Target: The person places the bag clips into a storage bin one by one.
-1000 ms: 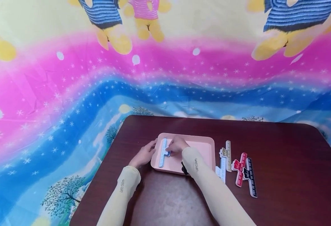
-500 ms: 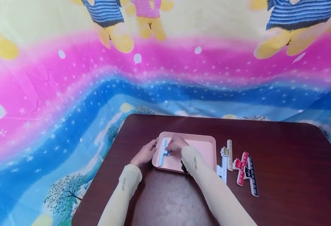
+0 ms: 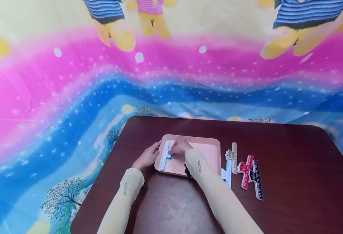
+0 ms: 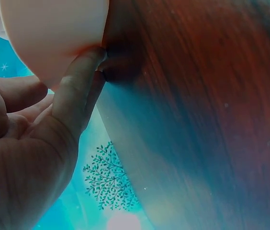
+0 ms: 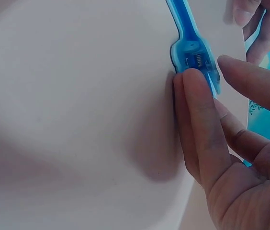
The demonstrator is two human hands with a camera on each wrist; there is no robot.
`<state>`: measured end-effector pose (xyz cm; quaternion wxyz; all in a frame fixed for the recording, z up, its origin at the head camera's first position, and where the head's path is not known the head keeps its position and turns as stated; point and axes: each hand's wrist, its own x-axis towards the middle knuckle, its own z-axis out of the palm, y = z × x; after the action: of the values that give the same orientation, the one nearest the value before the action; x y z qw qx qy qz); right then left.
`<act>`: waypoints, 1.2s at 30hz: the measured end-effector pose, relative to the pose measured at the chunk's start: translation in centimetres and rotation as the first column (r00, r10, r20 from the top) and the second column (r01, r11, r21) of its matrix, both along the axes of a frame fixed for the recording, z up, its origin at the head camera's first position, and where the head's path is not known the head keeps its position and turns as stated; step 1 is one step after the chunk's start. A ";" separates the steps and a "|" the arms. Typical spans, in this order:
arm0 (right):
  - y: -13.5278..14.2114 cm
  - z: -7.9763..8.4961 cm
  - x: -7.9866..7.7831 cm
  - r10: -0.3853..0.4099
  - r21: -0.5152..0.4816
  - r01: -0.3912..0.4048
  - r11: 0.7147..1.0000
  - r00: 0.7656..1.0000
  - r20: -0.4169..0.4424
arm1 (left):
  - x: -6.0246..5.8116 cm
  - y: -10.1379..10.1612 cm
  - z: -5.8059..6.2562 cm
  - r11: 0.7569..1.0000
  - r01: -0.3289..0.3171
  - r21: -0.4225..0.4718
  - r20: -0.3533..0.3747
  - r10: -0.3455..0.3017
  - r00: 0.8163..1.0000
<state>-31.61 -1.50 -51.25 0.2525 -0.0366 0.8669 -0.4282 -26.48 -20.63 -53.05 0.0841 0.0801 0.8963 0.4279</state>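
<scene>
A pink tray (image 3: 200,154) stands on the table, and in it lies a light blue piano-key clip (image 3: 165,155) near the left wall. My right hand (image 3: 180,147) holds this clip by its middle handle. In the right wrist view, two fingertips press the blue clip (image 5: 190,50) beside its spring, with the thumb at the other side. At the tray's left wall, my left hand (image 3: 148,157) pinches the rim. The left wrist view has one finger along the outside of the tray (image 4: 53,38), while the thumb's tip is hidden behind the edge.
Right of the tray lie a gold clip (image 3: 234,159), a white clip (image 3: 228,175) partly behind the right sleeve, a red clip (image 3: 247,172) and a black clip (image 3: 257,182). A dark brown table (image 3: 300,162) bears everything. Behind it hangs a printed cloth (image 3: 189,71).
Both hands stay at the tray, and the blue clip keeps about the same place in it. The whole head view shifts slightly.
</scene>
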 end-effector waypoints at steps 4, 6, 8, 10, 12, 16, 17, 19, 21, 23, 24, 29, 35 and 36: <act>0.3 0.0 0.1 0.011 -0.005 -0.011 1.000 1.000 -0.004 | 0.1 0.3 -0.1 1.000 -0.003 -0.002 0.001 0.003 1.000; 0.6 0.0 0.2 0.019 -0.006 -0.019 1.000 1.000 -0.010 | 0.1 0.5 -0.1 1.000 -0.006 -0.003 0.009 0.006 1.000; 0.8 0.0 0.3 0.024 -0.008 -0.024 1.000 0.999 -0.021 | 0.1 0.6 -0.1 1.000 -0.009 -0.007 0.020 0.009 1.000; 1.1 0.2 0.5 0.035 -0.002 -0.035 0.999 0.999 -0.039 | 0.2 0.6 0.0 1.000 -0.010 -0.016 0.030 0.011 0.999; 1.3 0.6 0.6 0.044 0.016 -0.043 0.999 0.997 -0.058 | 0.3 0.6 0.1 1.000 -0.010 -0.025 0.036 0.011 0.999; 2.1 1.9 0.8 0.070 0.037 -0.067 0.997 0.994 -0.081 | 0.3 0.4 0.3 0.999 -0.011 -0.041 0.029 0.012 1.000; 2.4 2.3 0.8 0.077 0.033 -0.074 0.997 0.994 -0.083 | 0.3 0.3 0.3 0.999 -0.011 -0.041 0.027 0.012 1.000; 3.0 3.2 1.1 0.100 0.031 -0.097 0.995 0.990 -0.098 | 0.2 0.2 0.3 0.999 -0.010 -0.046 0.024 0.012 1.000; 3.9 4.1 1.4 0.128 0.019 -0.127 0.992 0.984 -0.126 | 0.2 0.1 0.4 0.999 -0.008 -0.042 0.029 0.009 1.000; 5.0 4.9 1.8 0.152 0.000 -0.154 0.988 0.975 -0.161 | 0.2 0.1 0.4 0.999 -0.008 -0.045 0.029 0.009 1.000; 5.7 5.3 2.1 0.161 -0.004 -0.165 0.986 0.970 -0.180 | 0.2 0.1 0.4 0.999 -0.006 -0.045 0.025 0.007 1.000; 9.5 6.9 3.2 0.186 0.012 -0.189 0.982 0.955 -0.230 | 0.2 0.1 0.6 0.999 0.000 -0.048 0.013 0.001 1.000; 15.0 7.6 4.3 0.214 0.100 -0.192 0.976 0.929 -0.303 | 0.2 0.3 0.5 0.997 -0.005 -0.074 0.007 0.006 1.000; 16.1 7.7 4.5 0.217 0.118 -0.188 0.975 0.923 -0.318 | 0.2 0.4 0.4 0.997 -0.007 -0.076 0.012 0.008 1.000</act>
<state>-27.08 14.55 -43.58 0.1486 -0.1860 0.9058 -0.3504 -26.30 -20.25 -52.61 0.0909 0.0708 0.9117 0.3944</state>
